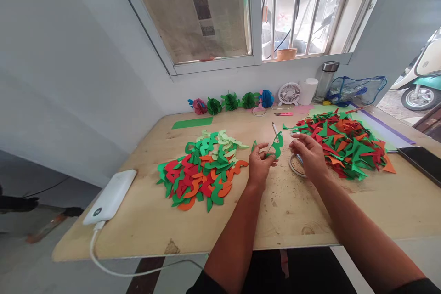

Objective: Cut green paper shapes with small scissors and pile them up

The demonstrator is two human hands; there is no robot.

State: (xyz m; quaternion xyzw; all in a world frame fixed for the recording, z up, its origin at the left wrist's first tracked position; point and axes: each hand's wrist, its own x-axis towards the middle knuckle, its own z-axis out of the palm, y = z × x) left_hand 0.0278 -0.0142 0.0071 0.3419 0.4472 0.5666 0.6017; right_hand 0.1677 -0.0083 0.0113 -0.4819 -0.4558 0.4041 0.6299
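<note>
your left hand (261,164) pinches 1 green cutout (277,147), mid-table (275,220), between the 2 piles. your right hand (310,155) is just right of it, fingers narrow; can't tell if they grip anything. cutout pile (200,172) is left, scrap pile (351,144) right; pieces overlap too much to count. your moving room: wood strip between piles and front edge, under your forearms. 1 power bank (112,196) at left edge, 1 phone (423,164) at right edge. back edge: 5 paper balls (230,101), 1 fan (289,93).
</note>
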